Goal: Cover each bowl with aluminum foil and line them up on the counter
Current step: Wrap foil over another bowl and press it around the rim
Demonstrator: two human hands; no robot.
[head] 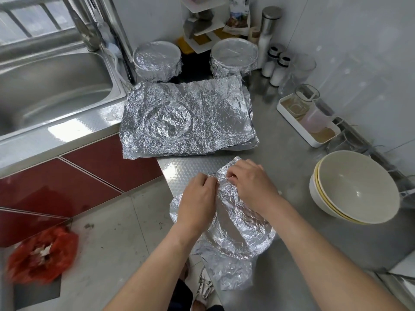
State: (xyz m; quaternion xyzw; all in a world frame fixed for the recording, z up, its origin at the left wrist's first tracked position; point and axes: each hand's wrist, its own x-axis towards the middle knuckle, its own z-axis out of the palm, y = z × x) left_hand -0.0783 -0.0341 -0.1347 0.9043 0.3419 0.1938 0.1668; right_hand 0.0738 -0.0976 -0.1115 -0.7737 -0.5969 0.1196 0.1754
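Our left hand [197, 198] and right hand [249, 185] fingers are pinching crinkled silver foil [231, 196] over a round bowl [253, 239] at the steel bench [292, 135] near edge. Two foil-covered bowls [157, 60] [233, 56] far back, three stacked beige ceramic bowls [354, 189] right.

Crinkled shiny foil sheets [188, 117]; embossed steel counter [193, 169]; glossy ceramic bowls [354, 187]; polished metal sink [45, 86].
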